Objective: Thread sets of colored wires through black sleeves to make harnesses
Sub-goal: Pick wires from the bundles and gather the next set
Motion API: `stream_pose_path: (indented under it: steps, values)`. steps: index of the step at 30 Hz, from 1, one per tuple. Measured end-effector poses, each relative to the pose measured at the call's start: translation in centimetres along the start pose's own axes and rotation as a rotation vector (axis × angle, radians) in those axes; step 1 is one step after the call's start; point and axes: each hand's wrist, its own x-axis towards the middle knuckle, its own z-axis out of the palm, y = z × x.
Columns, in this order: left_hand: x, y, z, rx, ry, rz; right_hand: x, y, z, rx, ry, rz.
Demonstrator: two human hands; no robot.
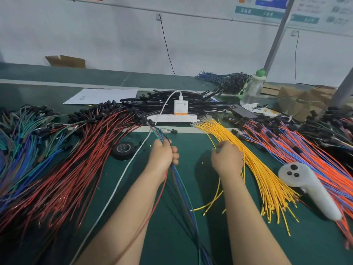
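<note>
A charger (180, 106) sits in a white power strip (188, 118). A black tape roll (123, 149), a white controller (309, 190), a bottle (253, 87) and paper (101, 95) are on the green table (191, 150).

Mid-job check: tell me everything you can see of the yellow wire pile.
The yellow wires lie fanned on the green table, right of centre: thin insulated strands with metal terminals, far ends bunched near the white power strip, near ends spread toward the person. A few strays lie apart. The right hand is at the fan's left edge, fingers curled on some strands.
</note>
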Motion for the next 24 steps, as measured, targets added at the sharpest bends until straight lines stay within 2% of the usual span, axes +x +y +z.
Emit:
stream_pose_path:
  steps: [2, 5, 11, 14, 19, 24]
  values:
    - [0.8, 0.0, 0.1, 0.185, 0.023, 0.024, 0.1, 0.4, 0.4, -0.153, -0.054, 0.056]
    - [1.2, -0.6, 0.3, 0.369, 0.036, 0.060, 0.2, -0.2, 1.4, -0.190, -0.061, 0.058]
    - [0.1, -1.2, 0.7, 0.054, -0.049, -0.172, 0.6, -0.4, 1.2, -0.124, -0.079, 0.077]
    - [-0.4, -0.8, 0.7, -0.083, -0.077, -0.218, 0.4, -0.6, 1.3, -0.191, -0.082, 0.050]
    - [-0.8, -0.7, 0.8, -0.112, -0.091, -0.211, -0.3, -2.2, 1.6, -0.233, -0.105, -0.021]
    - [-0.6, -1.3, 1.5, -0.114, -0.077, -0.197, -2.1, -2.8, 1.6, -0.012, -0.197, -0.086]
